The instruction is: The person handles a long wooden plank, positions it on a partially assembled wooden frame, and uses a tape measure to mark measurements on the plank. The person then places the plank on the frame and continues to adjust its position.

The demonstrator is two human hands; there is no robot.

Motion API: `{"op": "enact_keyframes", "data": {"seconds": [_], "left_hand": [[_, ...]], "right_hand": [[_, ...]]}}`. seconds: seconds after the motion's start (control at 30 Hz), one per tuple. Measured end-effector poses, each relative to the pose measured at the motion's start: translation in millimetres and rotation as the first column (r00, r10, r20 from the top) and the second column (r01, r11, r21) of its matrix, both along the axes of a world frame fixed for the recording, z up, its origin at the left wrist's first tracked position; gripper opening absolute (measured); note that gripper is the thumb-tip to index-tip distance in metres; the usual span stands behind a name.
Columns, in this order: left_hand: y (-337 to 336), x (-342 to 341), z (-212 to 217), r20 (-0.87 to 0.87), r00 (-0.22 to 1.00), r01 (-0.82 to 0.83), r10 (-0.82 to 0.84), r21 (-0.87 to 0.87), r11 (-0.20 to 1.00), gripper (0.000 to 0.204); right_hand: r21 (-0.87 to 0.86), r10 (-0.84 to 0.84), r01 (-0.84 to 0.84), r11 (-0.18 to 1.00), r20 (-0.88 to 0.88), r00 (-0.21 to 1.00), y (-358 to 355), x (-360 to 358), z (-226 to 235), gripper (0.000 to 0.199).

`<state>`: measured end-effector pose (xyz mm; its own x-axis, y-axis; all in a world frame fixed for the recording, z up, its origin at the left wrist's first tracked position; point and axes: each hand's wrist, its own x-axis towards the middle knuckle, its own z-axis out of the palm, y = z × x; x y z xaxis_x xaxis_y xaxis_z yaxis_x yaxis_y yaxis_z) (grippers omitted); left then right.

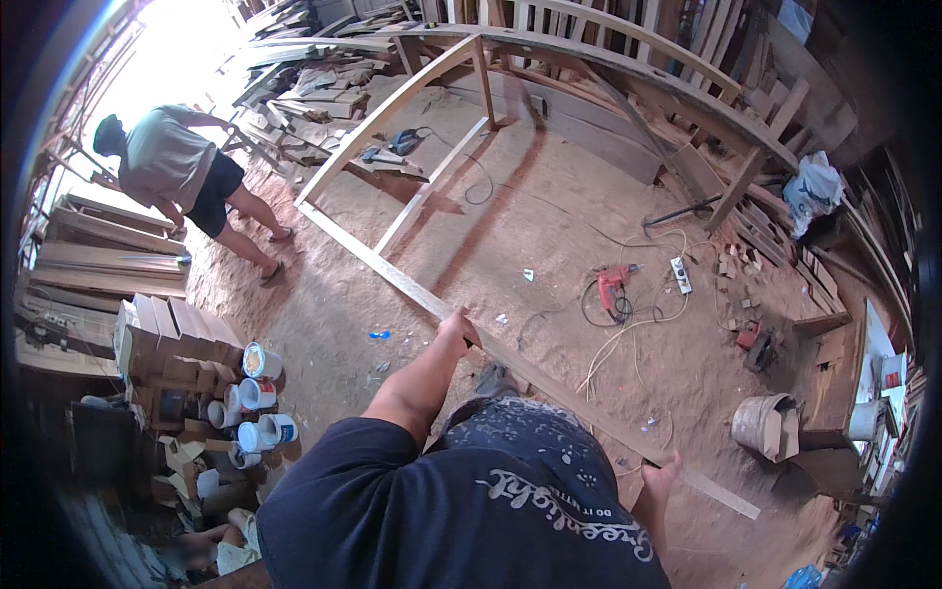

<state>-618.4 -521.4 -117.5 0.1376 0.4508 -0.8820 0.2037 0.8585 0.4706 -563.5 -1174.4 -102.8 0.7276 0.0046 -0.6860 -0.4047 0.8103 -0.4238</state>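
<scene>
A long pale wooden board (pixel 549 383) runs diagonally in front of me, from the upper left to the lower right. My left hand (pixel 457 332) is closed around it near the middle. Farther down, close to its right end, my right hand (pixel 661 473) grips the same board. At its far left the board meets other pale timbers, a slanting rail (pixel 388 120) and a thinner crosspiece (pixel 432 187), which together look like an open frame. An upright wooden post (pixel 483 83) stands at the frame's far corner.
A red power drill (pixel 614 291) and a white power strip (pixel 680 276) lie on the dusty floor amid cords. Another person (pixel 186 167) bends over at the left. Paint buckets (pixel 259 395) stand lower left; a scrap-filled bucket (pixel 765 427) stands right. A long workbench (pixel 628 74) spans the back.
</scene>
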Motion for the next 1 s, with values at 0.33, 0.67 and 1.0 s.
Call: {"op": "enact_keyframes", "data": {"seconds": [0.33, 0.67, 1.0], "left_hand": [[-2.1, -3.3, -6.5, 0.287, 0.928, 0.235, -0.236, 0.037, 0.971, 0.035], [45.5, 1.9, -42.6, 0.244, 0.888, 0.436, -0.389, -0.183, 0.881, 0.050], [54.0, -10.3, -37.9, 0.129, 0.547, 0.800, -0.827, 0.212, 0.562, 0.062]], "right_hand": [[-0.961, 0.768, 0.239, 0.138, 0.256, 0.587, -26.1, -30.6, -36.8, 0.065], [-0.046, -0.310, 0.318, 0.947, 0.136, 0.941, 5.5, -1.0, -77.9, 0.073], [-0.333, -0.533, 0.455, 0.826, -0.195, 0.824, 34.3, 16.3, 0.9, 0.061]]}}
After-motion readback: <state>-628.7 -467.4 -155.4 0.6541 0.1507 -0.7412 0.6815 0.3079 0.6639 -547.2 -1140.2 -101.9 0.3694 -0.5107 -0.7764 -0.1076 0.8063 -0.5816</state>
